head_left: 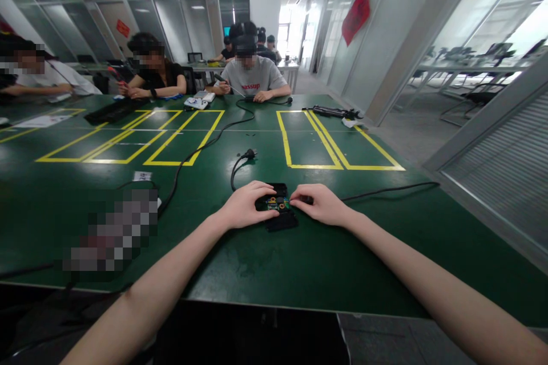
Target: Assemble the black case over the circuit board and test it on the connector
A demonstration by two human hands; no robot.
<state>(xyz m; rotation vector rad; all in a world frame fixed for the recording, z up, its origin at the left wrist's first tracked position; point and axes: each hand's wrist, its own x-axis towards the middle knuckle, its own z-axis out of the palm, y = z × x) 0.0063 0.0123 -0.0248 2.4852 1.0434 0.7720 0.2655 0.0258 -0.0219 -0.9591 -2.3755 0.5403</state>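
Observation:
A small circuit board (274, 203) with copper-coloured round coils sits among black plastic casing parts (282, 221) on the green table, like an opened power adapter. My left hand (242, 205) grips it from the left, thumb on the near side and fingers on the far side. At the board's right edge, the thumb and index finger of my right hand (323, 204) are pinched together. What lies between those fingertips is too small to make out. A black cable (394, 189) runs out from behind my right hand towards the right; its inner end is hidden by the hand.
Beyond my left hand lies a black cord with a plug (249, 154). A long cable (205, 145) crosses the table to a blurred-out object (115, 231) at left. Yellow tape (314, 167) marks rectangles. A folded tripod-like object (334, 112) lies far right. Co-workers (252, 77) sit opposite.

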